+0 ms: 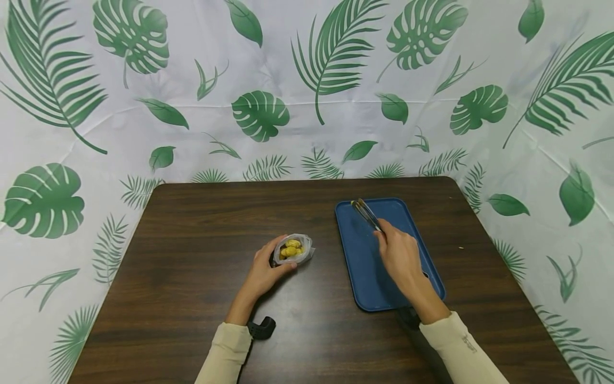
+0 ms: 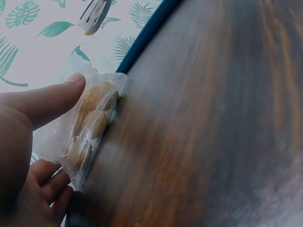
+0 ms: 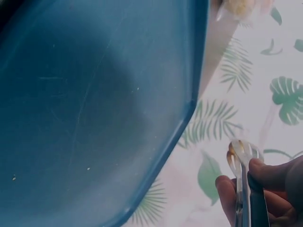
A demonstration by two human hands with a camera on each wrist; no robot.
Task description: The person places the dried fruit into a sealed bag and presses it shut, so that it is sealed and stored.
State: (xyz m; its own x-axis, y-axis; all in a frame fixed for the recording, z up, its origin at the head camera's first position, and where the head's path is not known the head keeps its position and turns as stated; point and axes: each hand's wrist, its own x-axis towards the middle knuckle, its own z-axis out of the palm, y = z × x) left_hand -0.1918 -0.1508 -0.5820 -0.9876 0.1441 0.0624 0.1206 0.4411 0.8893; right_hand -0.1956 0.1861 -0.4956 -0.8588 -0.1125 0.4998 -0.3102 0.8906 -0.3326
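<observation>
My left hand [image 1: 263,271] holds a clear plastic bag [image 1: 307,253], its mouth spread, with thumb and fingers on either side. Several rounded yellow-brown pieces [image 1: 291,248] lie inside; the left wrist view shows them through the plastic [image 2: 94,124]. My right hand [image 1: 402,256] grips slotted metal tongs [image 1: 367,213] over the far part of a blue tray [image 1: 364,282]. In the right wrist view, thumb and fingers pinch the tongs [image 3: 246,187] along their dark handles. A small yellow-brown bit shows at the tong tips [image 2: 89,32]; whether it is clasped, I cannot tell.
The tray stands to the right of the bag on a dark wood-grain table [image 1: 201,224]. A few tiny crumbs [image 3: 88,169] lie on the tray. Behind the table hangs a white cloth [image 1: 201,133] printed with green leaves. A black band [image 1: 262,328] is at the left wrist.
</observation>
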